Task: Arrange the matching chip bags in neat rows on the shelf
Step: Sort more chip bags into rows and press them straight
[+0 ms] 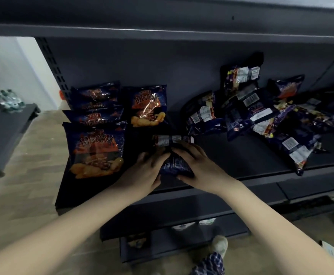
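A dark blue chip bag lies back side up on the dark shelf, near its front edge. My left hand grips its left side and my right hand grips its right side, thumbs at the near end. Left of it, three matching bags stand face up in a column, the nearest at the front. A further face-up bag sits behind the held one. To the right, a loose heap of bags lies jumbled, mostly back side up.
An upper shelf board overhangs the work area. Lower shelves sit below, with items inside. A second dark shelf unit stands at the left with water bottles. My shoe is on the floor.
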Demonstrator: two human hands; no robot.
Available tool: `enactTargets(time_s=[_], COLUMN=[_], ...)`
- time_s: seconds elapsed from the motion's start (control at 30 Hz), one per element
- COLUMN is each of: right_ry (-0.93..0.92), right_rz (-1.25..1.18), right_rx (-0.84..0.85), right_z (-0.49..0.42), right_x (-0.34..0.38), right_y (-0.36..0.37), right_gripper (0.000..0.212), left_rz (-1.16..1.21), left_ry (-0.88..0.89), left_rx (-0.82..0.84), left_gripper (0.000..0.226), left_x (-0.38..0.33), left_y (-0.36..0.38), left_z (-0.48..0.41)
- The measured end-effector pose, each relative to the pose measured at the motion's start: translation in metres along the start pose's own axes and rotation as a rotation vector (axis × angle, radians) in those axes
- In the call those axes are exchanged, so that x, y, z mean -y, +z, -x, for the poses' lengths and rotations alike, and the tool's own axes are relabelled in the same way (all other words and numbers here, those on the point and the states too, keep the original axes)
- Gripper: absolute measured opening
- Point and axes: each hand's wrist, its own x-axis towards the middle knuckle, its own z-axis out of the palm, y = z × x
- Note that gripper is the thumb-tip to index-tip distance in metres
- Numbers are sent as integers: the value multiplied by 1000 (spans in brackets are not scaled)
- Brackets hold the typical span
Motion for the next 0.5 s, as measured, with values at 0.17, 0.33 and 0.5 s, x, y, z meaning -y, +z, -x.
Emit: enactTargets(time_s=[0.17, 0.33, 0.5], right_ry=[9, -16, -109], right_rz=[90, 199, 171], right_rx=[19, -74, -406], right_z=[-3, -4, -6], right_x=[0, 4, -3], right_y=[-1, 3, 2], right_gripper=[80, 83, 72], left_rz=[58, 140, 323], left_ry=[-94, 3, 10], left_rx=[-19, -241, -464], left_gripper=[62, 44, 46], left_x=[-5, -8, -10], left_y=[4, 2, -19], left_z=[5, 7, -2])
